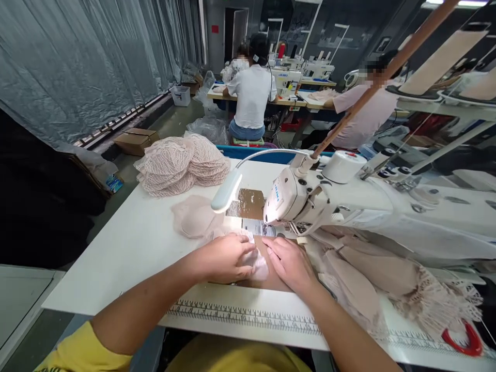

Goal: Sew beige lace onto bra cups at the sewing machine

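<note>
My left hand (228,257) lies on a pale pink lace piece (258,263), fingers curled down and pressing it to the table in front of the sewing machine's needle. My right hand (289,263) rests flat beside it, fingers stretched toward the needle plate (256,227). The white sewing machine (329,201) stands just behind both hands. A beige padded cup (194,217) lies left of the needle. Sewn beige and lace pieces (372,279) trail off to the right of my right hand.
A stack of pink lace cups (182,163) sits at the table's far left. A flexible lamp (227,191) hangs over the work. Red snips (463,338) lie at the right front. A printed ruler (248,315) runs along the front edge. Two people sit at machines behind.
</note>
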Demonstrator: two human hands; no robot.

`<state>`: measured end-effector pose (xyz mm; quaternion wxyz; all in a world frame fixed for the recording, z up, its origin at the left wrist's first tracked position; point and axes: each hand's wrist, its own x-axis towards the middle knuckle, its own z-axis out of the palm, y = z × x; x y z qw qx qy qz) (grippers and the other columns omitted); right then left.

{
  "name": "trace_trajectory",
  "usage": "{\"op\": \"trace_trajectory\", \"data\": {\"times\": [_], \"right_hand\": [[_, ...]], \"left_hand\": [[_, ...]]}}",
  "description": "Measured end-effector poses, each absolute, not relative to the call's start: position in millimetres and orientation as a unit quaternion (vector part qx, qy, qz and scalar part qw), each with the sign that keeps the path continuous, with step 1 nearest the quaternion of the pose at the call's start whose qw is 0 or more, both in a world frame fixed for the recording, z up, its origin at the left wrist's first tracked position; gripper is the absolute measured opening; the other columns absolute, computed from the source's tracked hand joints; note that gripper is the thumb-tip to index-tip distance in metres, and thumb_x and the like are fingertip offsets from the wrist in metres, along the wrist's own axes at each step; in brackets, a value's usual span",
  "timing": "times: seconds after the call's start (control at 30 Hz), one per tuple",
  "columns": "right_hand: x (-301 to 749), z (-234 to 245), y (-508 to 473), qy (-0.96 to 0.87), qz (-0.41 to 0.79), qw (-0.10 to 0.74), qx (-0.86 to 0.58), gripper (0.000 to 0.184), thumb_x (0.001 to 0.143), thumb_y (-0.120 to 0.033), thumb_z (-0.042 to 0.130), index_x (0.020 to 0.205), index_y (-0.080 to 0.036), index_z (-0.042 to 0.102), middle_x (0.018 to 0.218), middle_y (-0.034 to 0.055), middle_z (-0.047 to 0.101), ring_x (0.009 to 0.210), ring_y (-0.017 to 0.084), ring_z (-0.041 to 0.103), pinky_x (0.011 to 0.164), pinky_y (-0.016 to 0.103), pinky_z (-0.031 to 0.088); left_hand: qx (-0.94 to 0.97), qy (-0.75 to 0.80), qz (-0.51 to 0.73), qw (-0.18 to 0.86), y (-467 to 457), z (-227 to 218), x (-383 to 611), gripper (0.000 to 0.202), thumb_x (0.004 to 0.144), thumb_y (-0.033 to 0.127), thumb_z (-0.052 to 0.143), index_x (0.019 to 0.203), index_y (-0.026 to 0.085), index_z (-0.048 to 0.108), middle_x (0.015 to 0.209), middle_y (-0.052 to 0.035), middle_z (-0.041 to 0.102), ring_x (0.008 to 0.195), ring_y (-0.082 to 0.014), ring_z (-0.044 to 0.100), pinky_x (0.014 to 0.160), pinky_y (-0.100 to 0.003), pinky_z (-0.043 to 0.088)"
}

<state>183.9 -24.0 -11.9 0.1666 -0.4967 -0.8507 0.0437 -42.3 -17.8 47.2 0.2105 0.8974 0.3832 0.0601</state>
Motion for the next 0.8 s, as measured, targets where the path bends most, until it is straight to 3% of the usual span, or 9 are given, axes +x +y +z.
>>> {"op": "trace_trajectory", "data": {"times": [0.23, 0.43, 0.53, 0.67, 0.8], "right_hand": [[186, -15, -25, -0.849, 0.057, 0.168, -0.497, 0.033, 0.090, -0.016, 0.043, 0.113, -0.018, 0.067, 0.091, 0.0065, 0.069, 0.077, 0.019, 0.060, 0.070, 0.030, 0.046], [188, -14, -27, -0.832, 0.089, 0.194, -0.512, 0.031, 0.090, -0.016, 0.045, 0.110, -0.019, 0.068, 0.097, 0.0070, 0.070, 0.085, 0.020, 0.062, 0.077, 0.032, 0.047], [190, -11, -30, -0.820, 0.165, 0.264, -0.481, 0.030, 0.092, -0.021, 0.042, 0.107, -0.016, 0.068, 0.095, 0.0084, 0.071, 0.086, 0.020, 0.063, 0.078, 0.032, 0.048], [187, -2, -37, -0.797, 0.310, 0.288, -0.430, 0.027, 0.091, -0.033, 0.049, 0.105, -0.017, 0.066, 0.081, 0.0030, 0.068, 0.066, 0.014, 0.058, 0.063, 0.025, 0.046], [183, 7, -41, -0.774, 0.350, 0.266, -0.456, 0.023, 0.090, -0.028, 0.050, 0.076, -0.019, 0.066, 0.065, -0.0018, 0.062, 0.059, 0.012, 0.054, 0.057, 0.024, 0.040]], "left_hand": [[0.890, 0.376, 0.108, 0.232, -10, 45, -42, 0.046, 0.080, 0.029, 0.064, 0.123, 0.017, 0.056, 0.118, -0.0118, 0.061, 0.104, -0.0263, 0.057, 0.083, -0.034, 0.048], [0.914, 0.308, 0.088, 0.247, -14, 19, -10, 0.015, 0.083, 0.021, 0.055, 0.092, 0.019, 0.066, 0.086, -0.0043, 0.067, 0.076, -0.0193, 0.061, 0.066, -0.027, 0.044], [0.891, 0.341, 0.114, 0.277, -14, 17, -11, 0.017, 0.087, 0.023, 0.050, 0.078, 0.017, 0.063, 0.073, -0.0020, 0.063, 0.065, -0.0154, 0.055, 0.059, -0.025, 0.038], [0.788, 0.411, 0.192, 0.417, -11, 17, -20, 0.029, 0.090, 0.038, 0.048, 0.074, 0.016, 0.058, 0.063, 0.0012, 0.050, 0.058, -0.0112, 0.044, 0.053, -0.022, 0.032], [0.663, 0.423, 0.234, 0.571, -13, 14, -23, 0.036, 0.086, 0.047, 0.055, 0.073, 0.013, 0.056, 0.061, 0.0028, 0.043, 0.054, -0.0087, 0.036, 0.050, -0.021, 0.028]]}}
